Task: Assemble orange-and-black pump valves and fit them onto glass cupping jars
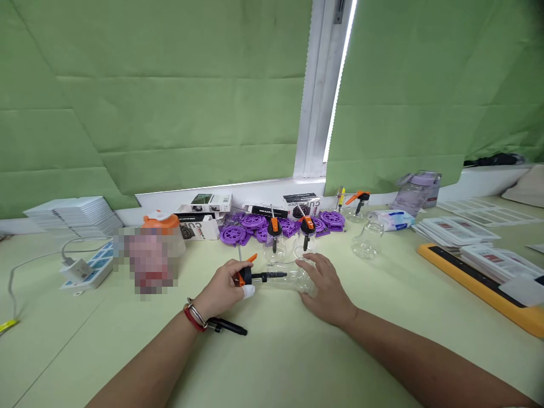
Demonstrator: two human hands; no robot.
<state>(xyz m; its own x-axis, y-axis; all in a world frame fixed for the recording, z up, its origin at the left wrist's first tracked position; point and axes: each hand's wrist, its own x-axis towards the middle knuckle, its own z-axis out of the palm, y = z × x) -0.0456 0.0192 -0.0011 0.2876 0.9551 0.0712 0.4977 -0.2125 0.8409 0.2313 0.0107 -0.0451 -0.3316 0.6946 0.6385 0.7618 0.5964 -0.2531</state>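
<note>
In my left hand [221, 292], the fingers are closed around a black-and-orange spray head [245, 276], and one fingertip has a white covering. Its black stem points right and overlaps the neck of a clear bottle [297, 279]; how deep it sits inside is hard to make out. That bottle lies on its side, with my right hand [329, 292] gripping its wide end. Beyond my hands stand two clear bottles [275, 249] fitted with orange-and-black tops [307, 225]. A black pen-like piece [229, 326] rests on the table near my left wrist.
Purple slotted discs [255, 222] and small boxes [198, 226] line the back. An uncapped clear bottle [368, 243] stands right of them, near a tissue pack [393, 220]. A yellow-black bar [476, 286] and card stacks lie right; a power strip [96, 269] sits left.
</note>
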